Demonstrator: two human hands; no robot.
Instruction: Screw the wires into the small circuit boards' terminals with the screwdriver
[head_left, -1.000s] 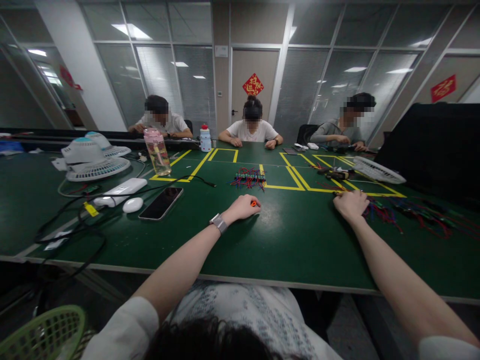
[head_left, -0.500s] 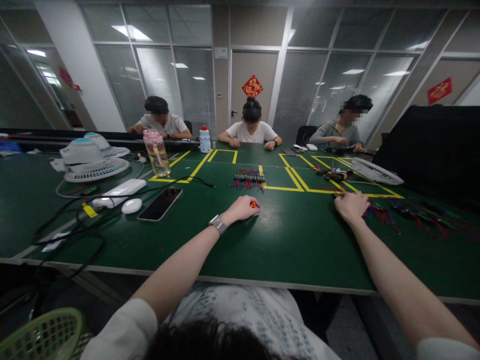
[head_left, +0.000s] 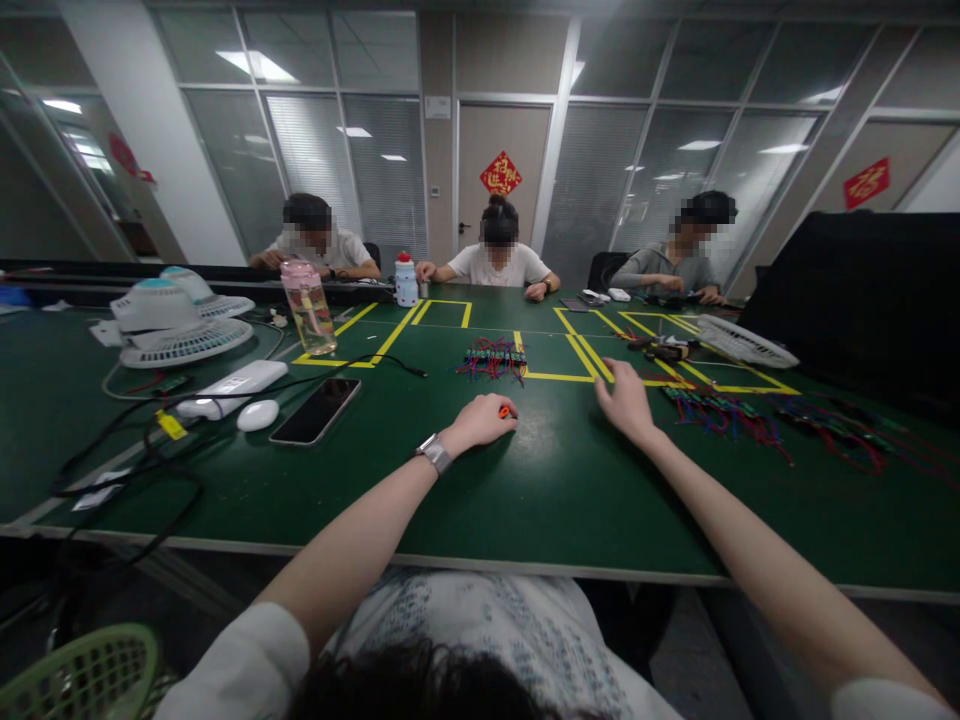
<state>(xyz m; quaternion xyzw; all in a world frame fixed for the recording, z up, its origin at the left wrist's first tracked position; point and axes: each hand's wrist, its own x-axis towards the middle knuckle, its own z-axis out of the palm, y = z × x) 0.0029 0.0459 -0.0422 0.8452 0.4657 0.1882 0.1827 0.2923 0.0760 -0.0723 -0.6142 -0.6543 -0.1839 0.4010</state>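
Observation:
My left hand (head_left: 478, 420) is closed around a small orange-and-black object (head_left: 505, 412), most of it hidden by the fingers. It rests low over the green table, with a watch on the wrist. My right hand (head_left: 626, 402) is open, fingers apart, above the table beside the yellow tape lines, with nothing visible in it. Ahead of my left hand lies a row of small green circuit boards (head_left: 491, 357) with red and blue wires. More wired boards (head_left: 724, 418) lie to the right of my right hand.
At left are a phone (head_left: 316, 411), a white oval case (head_left: 258, 416), black cables, a pink-lidded bottle (head_left: 307, 310) and white fans (head_left: 184, 335). Dark tools (head_left: 664, 350) and another fan (head_left: 746, 341) lie at right. Three people sit across the table (head_left: 480, 520).
My right hand has moved left, away from the wired boards at right, and its fingers have spread. My left hand stays put. The middle person's hand has reached toward a small cup-like thing.

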